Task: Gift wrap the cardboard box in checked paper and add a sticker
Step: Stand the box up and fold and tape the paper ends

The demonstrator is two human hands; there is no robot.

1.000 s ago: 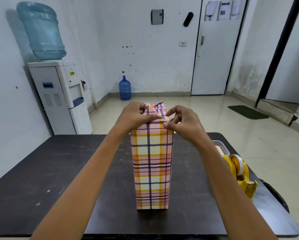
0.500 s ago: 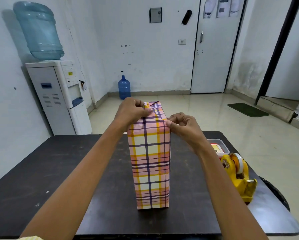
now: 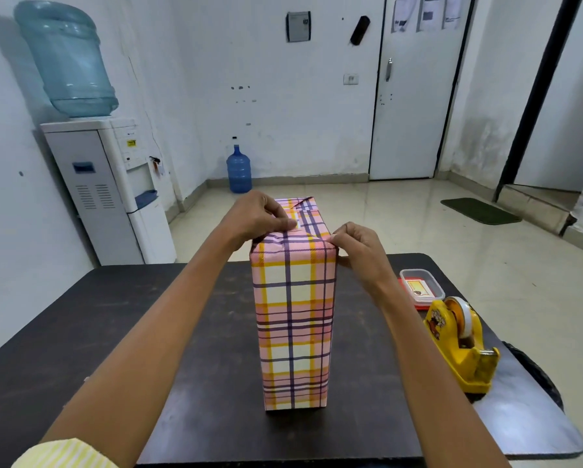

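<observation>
Dark table, upright checked box, left grip clasping top fold, right grip pinching corner

Water dispenser, blue bottle, green doormat

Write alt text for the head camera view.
A left hand and right hand hold the top folds of a box wrapped in checked paper, upright on a dark table. A yellow tape dispenser and a lidded container sit to its right.

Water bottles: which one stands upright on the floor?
The small dark-blue bottle; the big pale one sits inverted on the dispenser.
</observation>
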